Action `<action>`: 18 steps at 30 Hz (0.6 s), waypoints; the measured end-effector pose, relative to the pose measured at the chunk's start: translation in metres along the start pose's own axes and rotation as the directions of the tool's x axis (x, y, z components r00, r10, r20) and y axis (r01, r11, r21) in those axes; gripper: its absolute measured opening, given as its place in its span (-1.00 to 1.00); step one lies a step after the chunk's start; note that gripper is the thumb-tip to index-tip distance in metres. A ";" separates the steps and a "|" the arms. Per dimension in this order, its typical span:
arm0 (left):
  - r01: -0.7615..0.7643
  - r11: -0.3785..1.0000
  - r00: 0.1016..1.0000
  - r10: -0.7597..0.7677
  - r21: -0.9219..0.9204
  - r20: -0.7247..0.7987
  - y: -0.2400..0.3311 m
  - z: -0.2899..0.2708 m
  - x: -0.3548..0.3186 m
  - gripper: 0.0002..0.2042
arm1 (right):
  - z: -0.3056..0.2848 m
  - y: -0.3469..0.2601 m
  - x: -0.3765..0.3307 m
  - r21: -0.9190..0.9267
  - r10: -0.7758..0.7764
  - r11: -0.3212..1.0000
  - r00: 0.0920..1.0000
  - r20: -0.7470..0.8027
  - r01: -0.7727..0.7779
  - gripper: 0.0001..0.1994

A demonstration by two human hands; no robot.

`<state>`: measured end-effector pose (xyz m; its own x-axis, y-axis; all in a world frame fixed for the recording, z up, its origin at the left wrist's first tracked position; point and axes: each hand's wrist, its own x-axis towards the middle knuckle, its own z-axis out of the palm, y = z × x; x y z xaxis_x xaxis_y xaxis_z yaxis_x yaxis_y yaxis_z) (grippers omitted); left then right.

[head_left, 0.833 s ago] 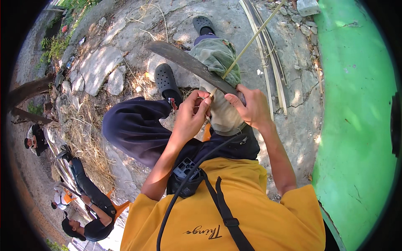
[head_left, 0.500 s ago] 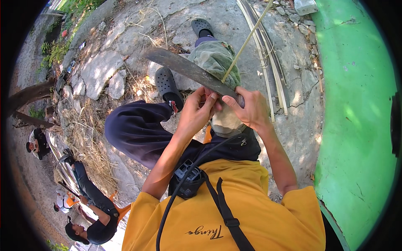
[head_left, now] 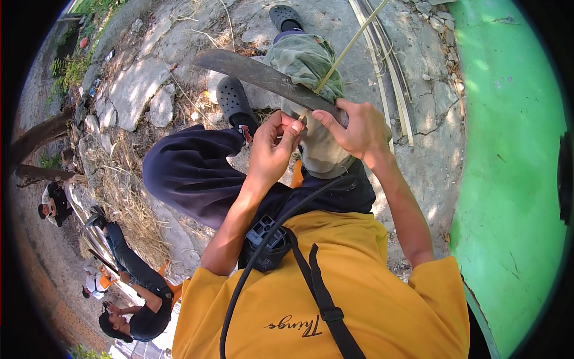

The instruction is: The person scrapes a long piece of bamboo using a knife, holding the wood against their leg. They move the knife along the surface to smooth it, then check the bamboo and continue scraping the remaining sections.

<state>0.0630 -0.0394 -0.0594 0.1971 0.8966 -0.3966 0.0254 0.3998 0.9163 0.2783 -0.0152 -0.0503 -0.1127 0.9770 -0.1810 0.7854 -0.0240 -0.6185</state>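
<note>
A long dark machete blade (head_left: 251,75) lies slantwise over my raised right leg, its tip toward the left. My right hand (head_left: 360,133) is closed around the machete's near end, thumb stretched along it. Under the blade passes a thin pale strip (head_left: 350,48), perhaps bamboo, rising away to the upper right. My left hand (head_left: 274,146) pinches the strip's near end between thumb and fingertips, just below the blade. A greenish-grey cloth (head_left: 305,57) covers the leg beneath the machete. The machete's handle is mostly hidden by my right hand.
Several long pale strips (head_left: 394,84) lie on the cracked concrete to the right, beside a green wall (head_left: 508,179). Dry grass (head_left: 134,203) and broken slabs are at left. A seated person in dark clothes (head_left: 149,314) and others sit at far left.
My left hand has drawn slightly back from the blade, and the strip's near end now shows between them. My right hand and the machete have shifted only a little.
</note>
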 end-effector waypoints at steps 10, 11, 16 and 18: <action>0.056 0.998 0.998 -0.056 -0.038 0.010 -0.017 -0.014 -0.038 -0.82 | 0.009 0.007 0.001 0.094 -0.065 0.993 0.997 -0.046 0.069 -0.26; 0.048 0.998 0.999 -0.048 -0.037 0.011 -0.016 -0.013 -0.035 -0.82 | 0.008 0.009 0.000 0.102 -0.077 0.992 0.996 -0.035 0.080 -0.26; 0.273 0.915 0.958 -0.231 -0.298 0.167 0.007 -0.002 -0.006 -0.83 | 0.010 0.010 -0.009 0.071 -0.176 0.982 0.984 -0.033 0.178 -0.33; 0.276 0.909 0.955 -0.222 -0.314 0.198 0.006 0.002 0.006 -0.84 | 0.010 0.009 -0.005 0.048 -0.163 0.985 0.986 -0.044 0.165 -0.33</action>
<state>0.0664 -0.0317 -0.0559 0.3764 0.7297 -0.5709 -0.2298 0.6705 0.7054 0.2800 -0.0225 -0.0628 -0.2122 0.9762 -0.0438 0.7256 0.1274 -0.6762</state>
